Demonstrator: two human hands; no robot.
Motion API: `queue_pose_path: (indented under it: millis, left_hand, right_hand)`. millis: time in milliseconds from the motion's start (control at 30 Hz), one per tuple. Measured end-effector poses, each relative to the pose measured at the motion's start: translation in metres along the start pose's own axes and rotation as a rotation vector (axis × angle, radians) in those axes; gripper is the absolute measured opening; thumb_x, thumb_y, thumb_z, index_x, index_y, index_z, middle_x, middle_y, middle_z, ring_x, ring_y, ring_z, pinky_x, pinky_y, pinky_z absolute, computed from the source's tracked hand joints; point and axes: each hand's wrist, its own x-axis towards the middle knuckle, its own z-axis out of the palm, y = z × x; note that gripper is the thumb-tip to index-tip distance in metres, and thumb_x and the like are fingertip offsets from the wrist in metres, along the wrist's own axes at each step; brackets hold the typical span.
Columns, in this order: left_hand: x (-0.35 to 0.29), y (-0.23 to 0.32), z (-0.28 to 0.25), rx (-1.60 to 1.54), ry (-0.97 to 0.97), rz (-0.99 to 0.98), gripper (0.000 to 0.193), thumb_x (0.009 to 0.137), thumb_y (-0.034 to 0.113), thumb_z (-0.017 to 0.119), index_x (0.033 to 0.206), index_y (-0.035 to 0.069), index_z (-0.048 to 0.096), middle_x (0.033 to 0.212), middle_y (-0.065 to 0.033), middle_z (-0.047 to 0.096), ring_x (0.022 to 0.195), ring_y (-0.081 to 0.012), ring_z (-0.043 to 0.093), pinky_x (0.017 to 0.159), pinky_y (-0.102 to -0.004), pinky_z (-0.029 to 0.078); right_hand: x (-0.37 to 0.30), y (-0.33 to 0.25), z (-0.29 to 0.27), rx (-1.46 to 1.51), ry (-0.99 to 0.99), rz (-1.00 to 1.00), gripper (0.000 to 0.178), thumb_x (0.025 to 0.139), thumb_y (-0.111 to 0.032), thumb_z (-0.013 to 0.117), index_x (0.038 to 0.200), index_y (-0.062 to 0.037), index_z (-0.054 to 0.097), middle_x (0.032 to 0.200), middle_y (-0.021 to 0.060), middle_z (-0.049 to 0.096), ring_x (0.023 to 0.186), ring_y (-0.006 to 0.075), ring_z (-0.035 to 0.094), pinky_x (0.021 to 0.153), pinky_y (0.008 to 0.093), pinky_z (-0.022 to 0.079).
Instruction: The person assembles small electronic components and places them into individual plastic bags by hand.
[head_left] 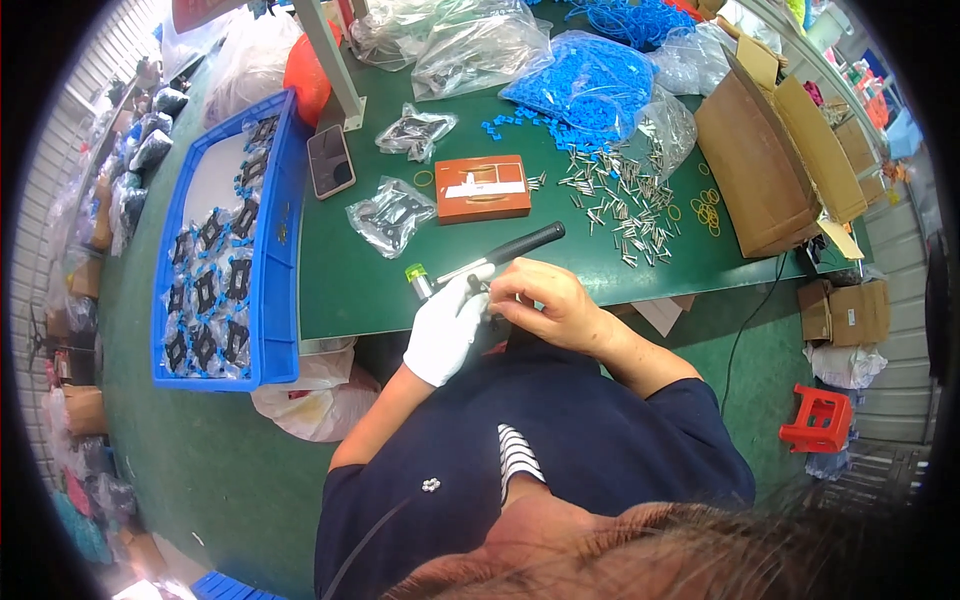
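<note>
My left hand [443, 332], in a white glove, is closed at the table's front edge around a small black part [476, 285], mostly hidden by fingers. Bare, my right hand [548, 300] meets it there with thumb and fingertips pinched; what they grip is hidden. Just beyond both hands lies a hammer [525, 243] with a black grip, metal shaft and a green-tipped head beside the glove. Behind it sits a brown-orange box [483, 205], next to a clear bag of black parts [392, 217]. Loose metal screws or pins [630, 215] are scattered to the right.
A blue bin [272, 330] at the left holds several bagged black frames. A phone [330, 162] lies beside a metal post [335, 70]. Blue pieces [585, 85] fill a clear bag at the back. Yellow rubber bands [706, 213] lie near an open carton [755, 150].
</note>
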Motion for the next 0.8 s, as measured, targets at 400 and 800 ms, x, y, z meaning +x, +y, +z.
queue_pose_path:
  millis: [400, 800]
  left_hand:
    - [-0.004, 0.005, -0.003, 0.393, 0.028, 0.285, 0.023, 0.095, 0.012, 0.06, 0.114, 0.0, 0.066, 0.101, -0.0159, 0.069, 0.084, -0.0333, 0.068, 0.073, -0.0417, 0.057]
    - [-0.009, -0.004, -0.004, 0.277, -0.098, 0.085, 0.022, 0.102, 0.022, 0.053, 0.106, 0.006, 0.067, 0.082, -0.0124, 0.069, 0.074, -0.032, 0.068, 0.067, -0.0416, 0.053]
  right_hand:
    - [-0.002, 0.008, 0.009, 0.001, 0.005, 0.006, 0.014, 0.083, 0.002, 0.072, 0.095, -0.0034, 0.067, 0.086, 0.0101, 0.065, 0.077, 0.0276, 0.063, 0.068, 0.0366, 0.051]
    - [-0.007, 0.011, 0.016, -0.215, 0.004, -0.023, 0.014, 0.087, -0.008, 0.072, 0.099, -0.0063, 0.064, 0.086, 0.0085, 0.062, 0.079, 0.03, 0.064, 0.069, 0.0413, 0.053]
